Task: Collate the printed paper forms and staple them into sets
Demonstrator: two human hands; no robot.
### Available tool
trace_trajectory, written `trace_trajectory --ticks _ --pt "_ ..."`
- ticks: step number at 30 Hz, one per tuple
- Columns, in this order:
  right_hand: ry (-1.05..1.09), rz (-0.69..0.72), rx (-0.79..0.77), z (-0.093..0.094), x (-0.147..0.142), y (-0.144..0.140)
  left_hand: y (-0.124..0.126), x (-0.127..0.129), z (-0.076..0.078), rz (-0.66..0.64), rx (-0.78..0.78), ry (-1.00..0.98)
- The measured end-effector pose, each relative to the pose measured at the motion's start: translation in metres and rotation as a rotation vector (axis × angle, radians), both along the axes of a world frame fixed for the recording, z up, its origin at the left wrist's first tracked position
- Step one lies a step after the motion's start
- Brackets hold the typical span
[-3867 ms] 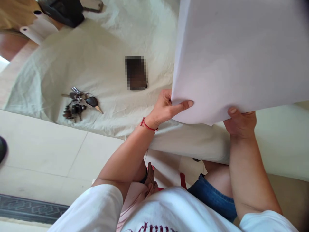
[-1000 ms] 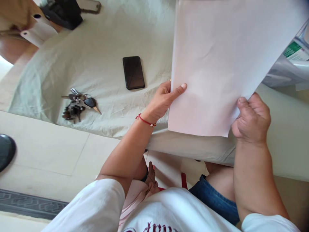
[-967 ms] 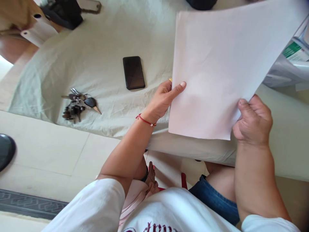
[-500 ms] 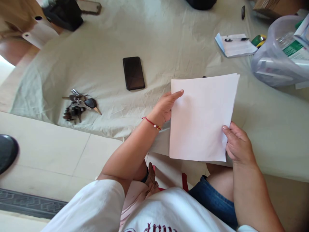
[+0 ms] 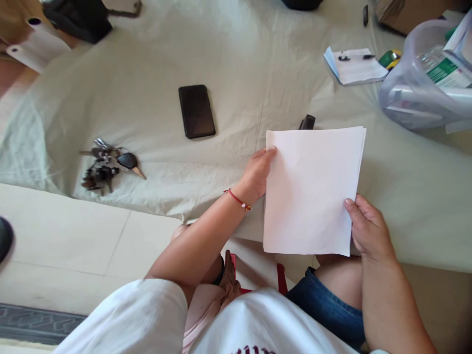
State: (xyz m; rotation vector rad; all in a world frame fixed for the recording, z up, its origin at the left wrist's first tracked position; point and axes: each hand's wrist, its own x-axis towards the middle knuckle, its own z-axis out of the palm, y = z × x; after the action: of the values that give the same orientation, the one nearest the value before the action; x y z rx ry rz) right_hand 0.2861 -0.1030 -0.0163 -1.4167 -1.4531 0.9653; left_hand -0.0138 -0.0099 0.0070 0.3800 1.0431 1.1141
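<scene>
Pale green cloth [image 5: 228, 59] covers your work surface across the upper and middle frame, with light floor tiles [image 5: 66, 231] at lower left. Your 2 hands share 1 load: a stack of white paper [image 5: 309, 191], at least 2 sheets, located right of center and extending past the near edge of the cloth. Your left hand [image 5: 258, 174], with a red bracelet [image 5: 236, 198] at the wrist, is clamped on the left edge of the stack near its upper corner, thumb on top. Your right hand [image 5: 368, 226] is clamped on the right edge, lower down, thumb also on top. At the upper edge of the stack, 1 black object [image 5: 307, 122] is partly covered. Note 1 dark phone [image 5: 197, 111] lying flat at upper center-left and 1 bunch of keys [image 5: 110, 164] at left. At upper right, a notepad [image 5: 356, 73] carries a pen [image 5: 368, 57], near a translucent bin [image 5: 394, 113].
</scene>
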Motion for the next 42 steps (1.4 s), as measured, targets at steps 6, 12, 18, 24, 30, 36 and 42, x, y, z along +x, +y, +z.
trace_trajectory --ticks 6,12,18,24,30,36,42 --pt "-0.367 -0.315 0.228 0.048 -0.018 0.017 -0.016 0.005 0.006 -0.098 0.073 0.043" --pt "-0.645 0.001 0.429 0.088 -0.082 0.081 -0.023 0.008 0.011 -0.138 0.129 0.124" --pt "-0.735 0.145 0.503 0.063 -0.110 0.108 -0.028 0.014 0.005 -0.155 0.166 0.070" --pt "-0.722 0.089 0.561 0.052 -0.109 0.099 -0.034 0.015 0.007 -0.093 0.212 0.235" --pt "-0.699 0.114 0.626 0.047 -0.108 0.104 -0.036 0.016 0.007 -0.058 0.283 0.300" --pt "-0.667 0.152 0.635 0.043 -0.111 0.104 -0.033 0.017 0.007 -0.088 0.314 0.307" --pt "-0.633 0.138 0.645 0.040 -0.114 0.104 -0.033 0.018 0.006 -0.064 0.329 0.375"
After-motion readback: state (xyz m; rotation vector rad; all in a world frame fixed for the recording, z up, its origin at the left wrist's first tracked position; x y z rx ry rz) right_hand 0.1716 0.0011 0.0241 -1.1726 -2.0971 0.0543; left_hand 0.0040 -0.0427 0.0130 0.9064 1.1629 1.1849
